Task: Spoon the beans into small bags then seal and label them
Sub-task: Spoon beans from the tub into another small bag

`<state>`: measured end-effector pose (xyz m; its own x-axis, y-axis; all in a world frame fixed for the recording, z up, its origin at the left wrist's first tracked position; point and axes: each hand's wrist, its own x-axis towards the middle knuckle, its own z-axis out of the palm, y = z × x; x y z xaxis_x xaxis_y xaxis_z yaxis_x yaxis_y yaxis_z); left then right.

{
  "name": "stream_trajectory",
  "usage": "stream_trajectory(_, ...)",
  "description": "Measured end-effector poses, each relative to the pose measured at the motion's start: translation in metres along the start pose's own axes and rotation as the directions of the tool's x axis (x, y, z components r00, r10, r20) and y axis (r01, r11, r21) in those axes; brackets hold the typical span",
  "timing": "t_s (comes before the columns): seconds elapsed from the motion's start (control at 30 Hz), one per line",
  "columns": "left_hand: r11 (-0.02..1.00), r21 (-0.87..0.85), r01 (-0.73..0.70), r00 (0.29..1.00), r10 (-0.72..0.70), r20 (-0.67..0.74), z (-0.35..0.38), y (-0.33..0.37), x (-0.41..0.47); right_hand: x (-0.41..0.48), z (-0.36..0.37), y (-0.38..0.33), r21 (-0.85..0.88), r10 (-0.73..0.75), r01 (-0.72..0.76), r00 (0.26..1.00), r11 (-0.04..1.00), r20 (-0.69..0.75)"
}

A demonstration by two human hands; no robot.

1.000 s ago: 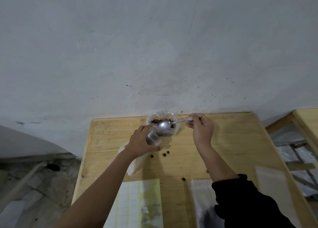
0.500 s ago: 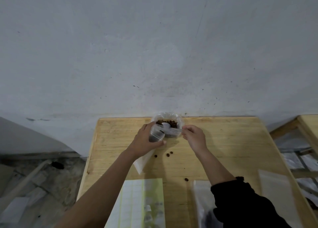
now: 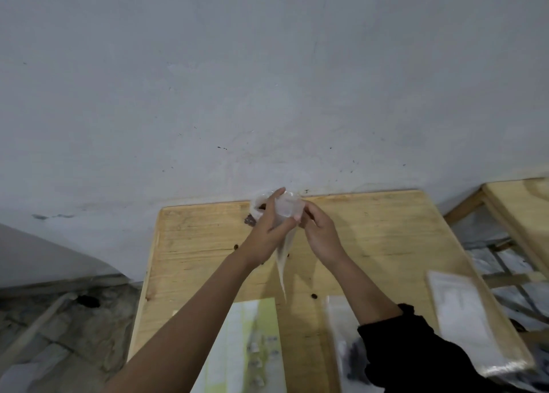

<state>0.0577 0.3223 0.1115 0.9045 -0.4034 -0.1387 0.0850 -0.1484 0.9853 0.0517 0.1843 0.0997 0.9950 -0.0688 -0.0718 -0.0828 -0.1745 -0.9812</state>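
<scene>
Nearest the person, a sheet of labels [image 3: 240, 345] and a stack of empty clear bags [image 3: 338, 324] are lying at the front of the wooden table [image 3: 386, 238], with a second stack [image 3: 463, 312] off to the right. These are waiting for later steps and are best left alone for now. A little further in, a few loose beans [image 3: 313, 296] are sitting on the bare wood, a sign that spills are a real risk. Beyond them the small bag [image 3: 286, 210] is being held up off the table, its thin, limp lower end trailing back toward the person. The left hand [image 3: 264, 232] is gripping the bag's upper part between thumb and outstretched fingers. The right hand [image 3: 319, 232] is curling its fingers at the opposite edge of the mouth and seems to be pinching it, though blur is hiding the exact hold. No spoon is showing in either hand. The step looks to be working the bag's mouth. To do it well, the person is best off pulling the two lips evenly, letting the tail hang straight so anything inside is dropping to the bottom, and holding the mouth over the bean tub [image 3: 254, 207]. That tub is standing just behind the hands, against the grey wall [image 3: 267, 80], so stray beans are falling back in rather than rolling away.
</scene>
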Motion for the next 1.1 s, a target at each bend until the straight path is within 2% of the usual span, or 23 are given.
stream_trajectory(0.1, 0.999, -0.038, -0.013, 0.999, 0.015, 0.052, 0.010, 0.008, -0.004, -0.010, 0.009, 0.002, 0.093, 0.021, -0.022, 1.000, 0.995, 0.012)
stream_trajectory(0.23, 0.998, -0.035, -0.044, 0.998, 0.045, 0.047, 0.018, 0.012, -0.008, -0.020, 0.005, 0.000, 0.073, 0.045, -0.035, 0.990, 0.997, -0.132)
stream_trajectory(0.3, 0.997, -0.020, -0.078, 0.997, 0.078, -0.010, 0.022, 0.013, -0.008, -0.024, -0.003, -0.003, 0.053, 0.031, -0.019, 0.972, 0.998, -0.232)
stream_trajectory(0.43, 0.988, 0.035, -0.148, 0.961, 0.152, -0.231, 0.026, 0.014, -0.003, -0.026, -0.026, -0.007, 0.060, -0.008, 0.033, 0.927, 0.998, -0.374)
stream_trajectory(0.57, 0.983, 0.016, -0.184, 0.927, 0.179, -0.328, 0.032, 0.017, 0.006, -0.024, -0.047, -0.016, 0.071, -0.054, 0.086, 0.930, 0.994, -0.364)
stream_trajectory(0.73, 0.977, -0.011, -0.215, 0.938, 0.203, -0.280, 0.052, 0.027, 0.018, -0.022, -0.076, -0.025, 0.123, -0.053, 0.101, 0.937, 0.987, -0.346)
stream_trajectory(0.97, 0.973, -0.008, -0.230, 0.946, 0.222, -0.235, 0.101, 0.054, 0.024, -0.029, -0.129, -0.034, 0.012, -0.080, 0.088, 0.945, 0.996, -0.318)
stream_trajectory(1.1, 0.972, -0.008, -0.235, 0.935, 0.224, -0.274, 0.124, 0.063, 0.025, -0.035, -0.158, -0.035, -0.005, -0.103, 0.106, 0.957, 0.994, -0.270)
